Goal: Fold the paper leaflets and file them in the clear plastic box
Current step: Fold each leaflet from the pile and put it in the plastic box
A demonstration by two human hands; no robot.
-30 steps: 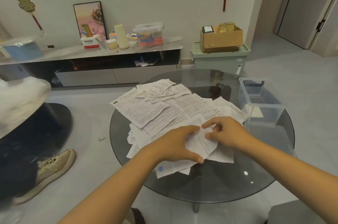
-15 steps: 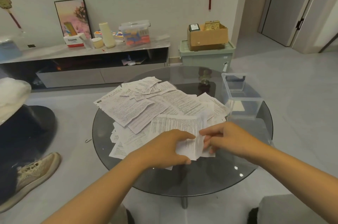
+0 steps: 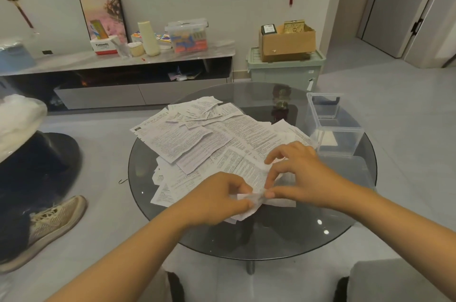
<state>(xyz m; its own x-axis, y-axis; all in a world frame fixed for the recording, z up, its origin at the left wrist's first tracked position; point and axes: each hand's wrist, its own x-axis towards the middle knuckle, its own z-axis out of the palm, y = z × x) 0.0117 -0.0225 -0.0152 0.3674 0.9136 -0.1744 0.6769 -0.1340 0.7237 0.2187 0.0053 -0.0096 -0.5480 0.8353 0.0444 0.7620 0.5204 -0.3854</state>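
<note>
A loose heap of white printed paper leaflets (image 3: 197, 138) covers the middle of a round dark glass table (image 3: 345, 222). At the heap's near edge my left hand (image 3: 217, 199) and my right hand (image 3: 301, 173) pinch the same leaflet (image 3: 249, 171) from both sides, its near end crumpled between the fingertips. The clear plastic box (image 3: 333, 126) stands open on the table's right side, just beyond my right hand; a flat pale piece seems to lie at its bottom.
A person's shoe (image 3: 51, 222) and dark leg rest on the floor at left. A low TV cabinet (image 3: 138, 64) with clutter lines the back wall. A green storage bin (image 3: 283, 69) carries a cardboard box. A grey seat (image 3: 394, 282) is at the lower right.
Both hands have kept hold of the leaflet and worked along it; the right hand's fingers have lifted and spread higher on the sheet. The camera has shifted slightly.
</note>
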